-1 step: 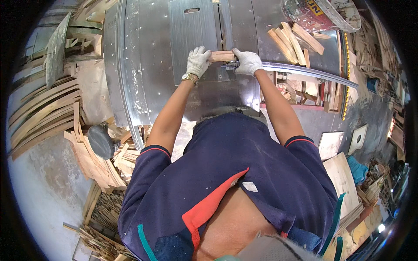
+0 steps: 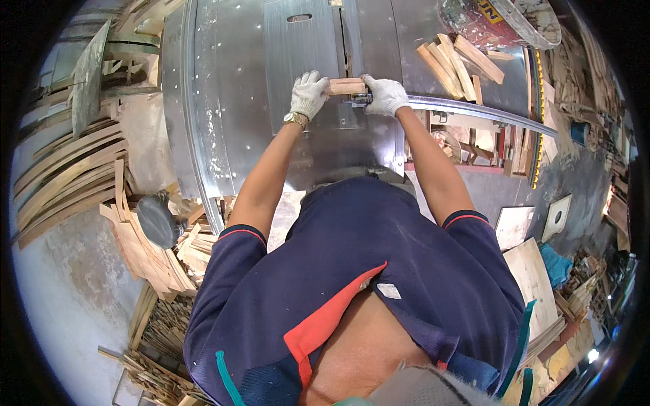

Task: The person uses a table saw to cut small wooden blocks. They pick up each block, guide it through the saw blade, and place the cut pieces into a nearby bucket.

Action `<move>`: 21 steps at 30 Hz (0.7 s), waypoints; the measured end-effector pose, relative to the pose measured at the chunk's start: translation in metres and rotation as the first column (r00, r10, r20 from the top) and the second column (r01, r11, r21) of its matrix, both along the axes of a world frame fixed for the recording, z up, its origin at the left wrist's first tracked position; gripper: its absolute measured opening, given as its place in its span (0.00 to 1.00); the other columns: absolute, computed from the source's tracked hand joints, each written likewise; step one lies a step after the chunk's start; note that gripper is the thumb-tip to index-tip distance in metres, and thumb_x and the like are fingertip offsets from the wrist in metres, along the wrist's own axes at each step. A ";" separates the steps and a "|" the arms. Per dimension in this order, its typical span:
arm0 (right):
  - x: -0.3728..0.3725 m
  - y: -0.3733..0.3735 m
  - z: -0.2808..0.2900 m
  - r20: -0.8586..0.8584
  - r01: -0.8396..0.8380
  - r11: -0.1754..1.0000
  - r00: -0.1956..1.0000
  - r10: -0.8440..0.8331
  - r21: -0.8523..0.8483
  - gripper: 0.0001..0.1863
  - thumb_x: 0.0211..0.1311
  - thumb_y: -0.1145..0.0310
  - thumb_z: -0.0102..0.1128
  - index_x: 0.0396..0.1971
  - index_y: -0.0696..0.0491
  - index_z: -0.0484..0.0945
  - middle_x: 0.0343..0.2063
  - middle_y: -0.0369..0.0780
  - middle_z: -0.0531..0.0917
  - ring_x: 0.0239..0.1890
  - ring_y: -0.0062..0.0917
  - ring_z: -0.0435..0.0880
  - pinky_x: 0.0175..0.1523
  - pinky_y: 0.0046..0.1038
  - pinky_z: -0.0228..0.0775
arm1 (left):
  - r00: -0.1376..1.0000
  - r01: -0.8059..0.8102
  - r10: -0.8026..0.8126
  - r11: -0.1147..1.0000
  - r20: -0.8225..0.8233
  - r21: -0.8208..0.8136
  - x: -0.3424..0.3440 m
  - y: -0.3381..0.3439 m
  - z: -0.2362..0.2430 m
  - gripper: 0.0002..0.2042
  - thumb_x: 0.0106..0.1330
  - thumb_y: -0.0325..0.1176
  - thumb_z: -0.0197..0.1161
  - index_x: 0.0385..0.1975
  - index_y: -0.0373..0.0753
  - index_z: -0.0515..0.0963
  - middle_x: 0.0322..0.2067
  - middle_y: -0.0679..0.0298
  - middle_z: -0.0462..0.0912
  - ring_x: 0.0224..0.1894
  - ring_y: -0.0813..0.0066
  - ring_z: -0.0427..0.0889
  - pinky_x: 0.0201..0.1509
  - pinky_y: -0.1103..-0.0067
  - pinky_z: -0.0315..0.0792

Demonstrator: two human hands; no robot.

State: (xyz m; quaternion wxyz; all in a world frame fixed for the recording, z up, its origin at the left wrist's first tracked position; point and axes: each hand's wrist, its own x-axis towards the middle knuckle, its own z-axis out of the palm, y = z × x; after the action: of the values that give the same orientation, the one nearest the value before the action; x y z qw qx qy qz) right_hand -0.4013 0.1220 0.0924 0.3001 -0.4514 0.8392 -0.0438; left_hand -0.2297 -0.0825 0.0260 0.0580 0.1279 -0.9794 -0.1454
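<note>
A short wooden block (image 2: 345,86) lies crosswise over the narrow slot (image 2: 343,40) in a grey metal saw table (image 2: 237,81). My left hand (image 2: 309,95), in a white knit glove with a watch at the wrist, grips the block's left end. At its right end, my right hand (image 2: 386,97), gloved alike, holds it with the thumb on top. Just below the block, beside the right hand, sits a small metal fitting (image 2: 359,100). My fingers hide both ends of the block, and I cannot see a blade under it.
A metal rail (image 2: 474,109) runs right from my right hand. Beyond it lie several wood strips (image 2: 460,64), near a stained bucket (image 2: 501,24). Curved wood pieces (image 2: 68,176) are stacked at left. A dark round-topped object (image 2: 159,220) stands among offcuts, left of a long rail (image 2: 203,155).
</note>
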 end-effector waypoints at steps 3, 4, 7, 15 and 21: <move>-0.021 -0.017 -0.002 0.004 -0.006 1.000 1.000 0.006 -0.005 0.47 0.44 0.53 0.78 0.69 0.44 0.72 0.45 0.49 0.89 0.50 0.48 0.89 0.57 0.48 0.81 | 1.000 -0.007 0.007 1.000 0.008 -0.009 -0.019 -0.017 -0.004 0.20 0.54 0.40 0.79 0.47 0.49 0.86 0.46 0.63 0.82 0.55 0.59 0.81 0.58 0.62 0.74; -0.027 -0.021 -0.004 0.001 -0.004 1.000 1.000 0.004 -0.005 0.47 0.44 0.53 0.78 0.69 0.43 0.72 0.45 0.49 0.89 0.50 0.48 0.89 0.57 0.48 0.81 | 1.000 -0.004 0.004 1.000 0.017 -0.010 -0.026 -0.021 -0.003 0.19 0.54 0.41 0.79 0.47 0.49 0.86 0.46 0.63 0.82 0.55 0.59 0.81 0.58 0.62 0.75; -0.047 -0.036 -0.005 -0.008 -0.005 1.000 1.000 0.005 -0.002 0.47 0.43 0.54 0.77 0.70 0.43 0.72 0.46 0.48 0.89 0.51 0.48 0.89 0.58 0.47 0.81 | 0.999 0.007 -0.006 1.000 0.033 -0.018 -0.048 -0.039 -0.001 0.22 0.55 0.41 0.79 0.52 0.48 0.86 0.46 0.64 0.81 0.55 0.59 0.80 0.59 0.62 0.75; -0.077 -0.062 -0.004 -0.030 -0.017 1.000 0.999 0.017 0.002 0.47 0.44 0.54 0.75 0.71 0.44 0.71 0.48 0.49 0.89 0.53 0.47 0.88 0.59 0.46 0.81 | 0.999 0.004 -0.003 0.999 0.038 -0.033 -0.077 -0.063 -0.001 0.24 0.56 0.43 0.78 0.54 0.48 0.86 0.48 0.62 0.81 0.58 0.58 0.80 0.61 0.60 0.75; -0.091 -0.074 -0.001 -0.040 -0.016 1.000 0.999 0.016 0.002 0.46 0.45 0.54 0.74 0.71 0.45 0.72 0.48 0.50 0.89 0.52 0.48 0.89 0.58 0.46 0.82 | 0.998 0.000 0.002 0.999 0.060 -0.040 -0.094 -0.075 0.000 0.21 0.56 0.45 0.78 0.50 0.49 0.86 0.48 0.63 0.82 0.57 0.60 0.80 0.60 0.62 0.75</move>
State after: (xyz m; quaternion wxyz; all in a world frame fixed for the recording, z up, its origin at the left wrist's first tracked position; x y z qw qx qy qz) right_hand -0.4918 0.0484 0.0913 0.2840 -0.4584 0.8416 -0.0316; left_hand -0.3234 -0.1576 0.0260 0.0314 0.1316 -0.9833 -0.1216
